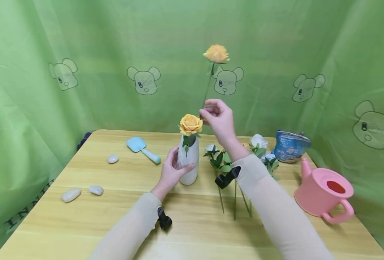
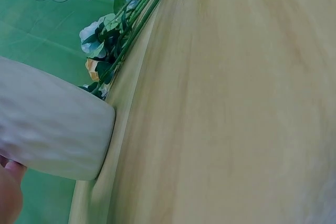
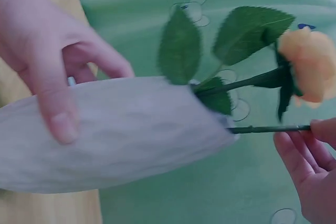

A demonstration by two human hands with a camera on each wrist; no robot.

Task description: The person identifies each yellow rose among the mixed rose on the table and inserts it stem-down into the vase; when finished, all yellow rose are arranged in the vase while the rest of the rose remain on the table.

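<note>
Green curtain (image 1: 185, 29) closes in the whole space, behind and on both sides, hanging in soft folds and printed with outlined bear heads (image 1: 146, 86); dark lettering shows low on the left, partly hidden by the table edge. Before it stands the table (image 1: 49, 231), its top pale yellow wood grain running in long streaks, with a soft shine near the front and shadows under the forearms. On its right side sits a pink watering can (image 1: 318, 187), spout towards the back, red inside its opening. Behind that, near the far right corner, slumps a crumpled blue bag (image 1: 289, 148). Flowers with white blooms (image 1: 258, 141) lie between bag and vase, green stems pointing to the front (an orange bloom peeps out among them). The white vase (image 1: 189, 169) stands upright around the middle of the table, its lower side held by the left hand (image 1: 172, 169), thumb across the front. One yellow rose (image 1: 191, 124) rises from its mouth. The right hand (image 1: 221, 121) pinches the stem of a second yellow rose (image 1: 217, 54), whose lower end meets the vase's rim. Left of these rest a light blue toy shovel (image 1: 136, 143) and, smallest, three pale stones (image 1: 71, 195).
</note>
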